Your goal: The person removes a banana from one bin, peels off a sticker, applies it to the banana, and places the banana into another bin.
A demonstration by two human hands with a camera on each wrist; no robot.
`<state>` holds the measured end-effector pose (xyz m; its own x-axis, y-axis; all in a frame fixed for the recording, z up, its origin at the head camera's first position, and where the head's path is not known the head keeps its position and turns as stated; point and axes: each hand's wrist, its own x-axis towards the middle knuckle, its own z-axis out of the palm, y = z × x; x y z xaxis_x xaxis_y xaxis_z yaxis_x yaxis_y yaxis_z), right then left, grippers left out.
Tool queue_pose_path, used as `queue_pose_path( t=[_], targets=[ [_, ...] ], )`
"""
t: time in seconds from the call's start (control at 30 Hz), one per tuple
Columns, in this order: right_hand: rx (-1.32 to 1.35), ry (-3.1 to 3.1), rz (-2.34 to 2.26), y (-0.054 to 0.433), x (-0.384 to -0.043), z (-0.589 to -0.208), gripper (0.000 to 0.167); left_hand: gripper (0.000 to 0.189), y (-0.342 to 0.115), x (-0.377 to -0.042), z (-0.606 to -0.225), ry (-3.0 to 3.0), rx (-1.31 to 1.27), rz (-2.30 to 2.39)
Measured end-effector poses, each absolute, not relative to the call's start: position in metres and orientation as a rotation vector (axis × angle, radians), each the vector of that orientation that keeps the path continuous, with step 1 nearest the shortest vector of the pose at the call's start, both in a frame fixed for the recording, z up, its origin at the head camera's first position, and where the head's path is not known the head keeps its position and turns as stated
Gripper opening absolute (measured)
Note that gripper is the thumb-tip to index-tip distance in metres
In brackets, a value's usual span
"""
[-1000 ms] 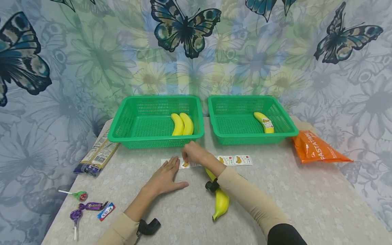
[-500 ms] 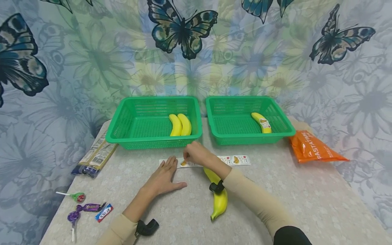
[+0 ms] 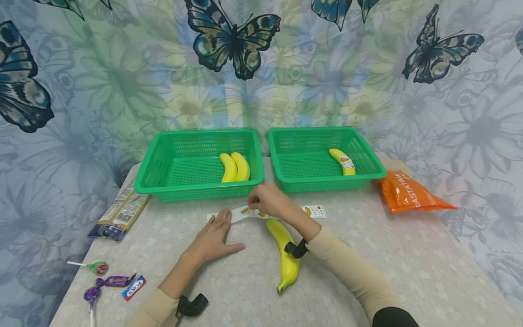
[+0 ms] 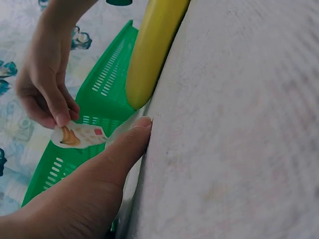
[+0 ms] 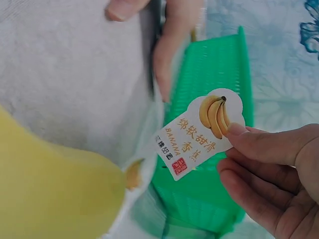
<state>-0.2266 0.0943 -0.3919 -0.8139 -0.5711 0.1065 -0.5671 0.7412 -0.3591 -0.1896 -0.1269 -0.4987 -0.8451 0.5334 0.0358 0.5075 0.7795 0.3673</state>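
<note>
My right hand point(image 3: 270, 200) pinches a white banana sticker point(image 5: 194, 137) by its rounded end, between thumb and index finger. The sticker is raised off the table, its square end still at the backing strip. That strip of printed labels point(image 3: 318, 211) lies across the table and bows upward between my hands. My left hand point(image 3: 210, 240) presses its left end down with extended fingers, thumb spread toward the right. A loose yellow banana point(image 3: 288, 268) lies just in front of the strip, partly beneath my right wrist in the head view.
Behind the strip stand two green baskets, the left one point(image 3: 163, 190) with two bananas point(image 3: 235, 168), the right one point(image 3: 318, 184) with one stickered banana point(image 3: 342, 161). An orange bag point(image 3: 408, 193) is at right; a gold packet point(image 3: 122, 211) and several sweets point(image 3: 116, 281) lie left.
The strip lay flat earlier and now arches up with the sticker lifting from it. My right hand has risen slightly and shifted right; my left hand stays pressed on the strip.
</note>
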Motion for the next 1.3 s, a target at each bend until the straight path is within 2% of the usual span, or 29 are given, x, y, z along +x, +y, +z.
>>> queue_pose_path(
  t=[0.7, 1.0, 1.3],
  targets=[
    [-0.749, 2.993, -0.825, 0.129, -0.205, -0.378, 0.007, 0.11, -0.12, -0.185, -0.488, 2.997, 0.903, 0.52],
    [-0.718, 3.016, -0.94, 0.142, -0.188, -0.368, 0.009, 0.111, -0.073, -0.156, -0.474, 2.763, 1.005, 0.779],
    [-0.632, 3.005, -1.063, 0.15, -0.17, -0.362, 0.009, 0.119, -0.041, -0.142, -0.481, 2.621, 1.014, 0.923]
  ],
)
